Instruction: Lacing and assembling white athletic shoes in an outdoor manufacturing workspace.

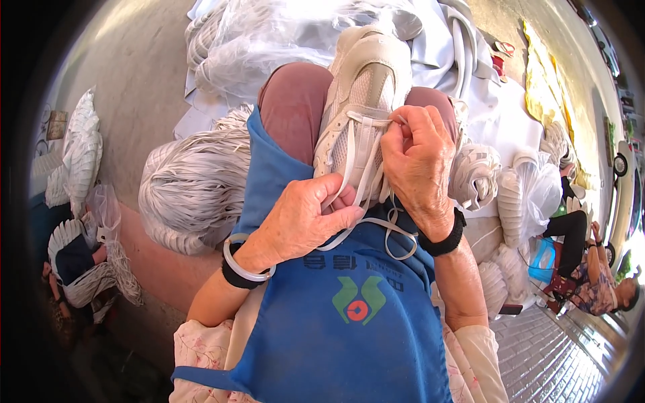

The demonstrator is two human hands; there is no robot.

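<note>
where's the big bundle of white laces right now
In the head view the bundle of white laces lies on the person's left, on the floor beside the blue apron and just left of the left hand, which holds the white sneaker.

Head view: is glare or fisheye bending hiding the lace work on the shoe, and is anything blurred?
Head view: hard sunlight bleaches the white sneaker, yet the flat lace reads clearly between the left hand and right hand, both sharp; the plastic bag above glares; edges bend toward the dark rim; the tiled ground at lower right smears.
</note>
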